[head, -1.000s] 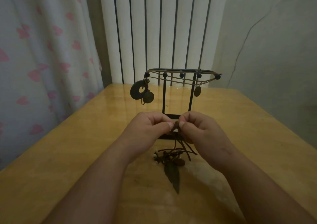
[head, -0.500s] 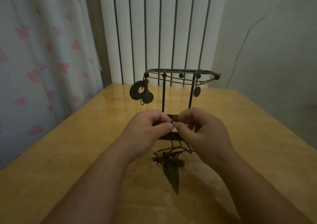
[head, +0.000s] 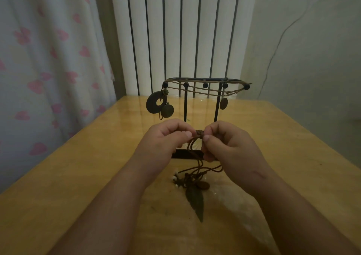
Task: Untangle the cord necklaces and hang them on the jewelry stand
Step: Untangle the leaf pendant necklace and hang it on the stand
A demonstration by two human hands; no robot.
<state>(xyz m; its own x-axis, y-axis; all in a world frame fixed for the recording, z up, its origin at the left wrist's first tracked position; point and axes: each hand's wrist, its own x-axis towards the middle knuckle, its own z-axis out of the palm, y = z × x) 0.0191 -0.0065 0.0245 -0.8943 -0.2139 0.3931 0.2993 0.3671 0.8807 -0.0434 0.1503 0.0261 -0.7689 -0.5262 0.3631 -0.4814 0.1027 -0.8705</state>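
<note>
A black jewelry stand (head: 185,102) rises at the table's middle, with cord necklaces draped over its top bar; a ring pendant (head: 154,104) and a round disc hang at its left end, an oval pendant (head: 223,103) at its right. In front of the stand's base, my left hand (head: 166,139) and my right hand (head: 228,143) pinch a knot of brown cord (head: 199,132) between thumbs and fingertips. Tangled cords (head: 197,168) trail down from the knot to the table, ending in beads and a dark leaf-shaped pendant (head: 195,200).
The wooden table (head: 78,176) stretches left and right of my arms. A flowered curtain (head: 48,69) hangs to the left, vertical blinds (head: 181,30) behind the stand, and a pale wall (head: 312,59) to the right.
Both hands stayed at the knot in front of the stand. The fingers shifted slightly on the cord, and more of the cord shows between the hands.
</note>
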